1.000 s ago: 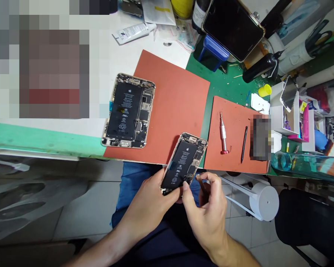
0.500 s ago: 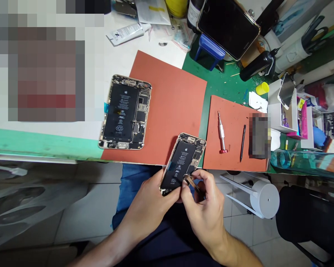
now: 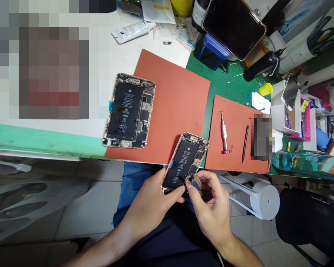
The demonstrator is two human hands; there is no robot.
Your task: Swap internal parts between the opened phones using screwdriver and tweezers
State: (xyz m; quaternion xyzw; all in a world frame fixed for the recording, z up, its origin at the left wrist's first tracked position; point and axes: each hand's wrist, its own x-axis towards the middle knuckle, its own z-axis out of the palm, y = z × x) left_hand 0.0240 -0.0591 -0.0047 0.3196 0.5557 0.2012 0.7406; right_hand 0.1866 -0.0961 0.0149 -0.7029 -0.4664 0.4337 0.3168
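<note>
My left hand (image 3: 150, 198) grips an opened smartphone (image 3: 184, 157) by its lower end, tilted, its battery and circuit board facing up. The phone is over the front edge of the bench. At its lower right side, my right hand (image 3: 213, 209) is closed, thumb and forefinger by the phone's edge. Between those fingers shows a thin brownish strip (image 3: 198, 182); its exact kind I cannot make out. A larger opened smartphone (image 3: 129, 111), also with battery and board exposed, lies to the left, partly on a reddish-brown mat (image 3: 175, 92).
On a second mat (image 3: 236, 105) to the right lie a screwdriver (image 3: 224, 133) with a red end and a black pry stick (image 3: 245, 144). Behind stand a phone on a blue stand (image 3: 215, 52), a black bottle (image 3: 260, 68) and a yellow cap (image 3: 265, 89). A white stool (image 3: 267, 200) is below.
The view has shifted slightly, moving the bench things a little right. My right fingers have changed position at the phone's lower edge, and the brownish strip now looks straighter and less curled.
</note>
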